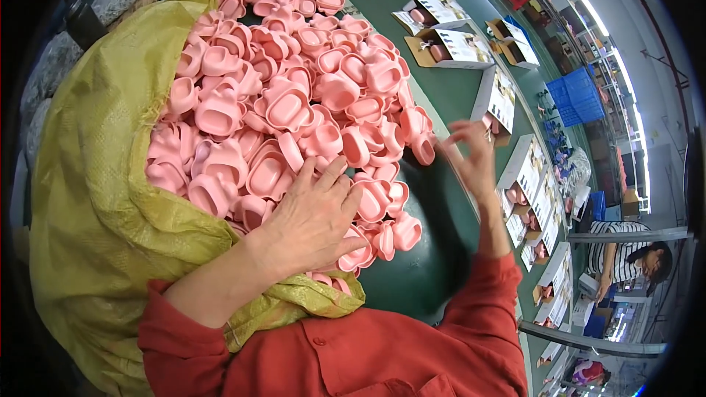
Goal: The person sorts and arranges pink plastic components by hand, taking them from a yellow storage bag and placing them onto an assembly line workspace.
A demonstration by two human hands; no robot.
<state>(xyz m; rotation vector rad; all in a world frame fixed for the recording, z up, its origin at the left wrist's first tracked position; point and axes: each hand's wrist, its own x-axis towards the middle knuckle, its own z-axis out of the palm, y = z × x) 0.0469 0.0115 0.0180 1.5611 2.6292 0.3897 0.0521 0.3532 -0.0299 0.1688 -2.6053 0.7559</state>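
A large heap of pink, soft-looking moulded pieces (287, 106) with rounded, tray-like hollows spills from a yellow woven sack (95, 140) onto the green table. My left hand (305, 209) rests on the near side of the heap, its fingers spread over several pieces and closed around none. Beyond the heap's right edge, my right hand (473, 158) is raised over the table, fingers loosely bent and apart, with nothing visible in them. It is near an upright white printed box (496, 95) with a pink piece showing at its open end.
White printed boxes, open-ended with pink pieces inside, line the green conveyor strip (456, 84) to the right. A blue crate (576, 95) stands beyond. A person in a striped top (618, 261) is at the far right. Clear plastic bags (51, 66) lie at far left.
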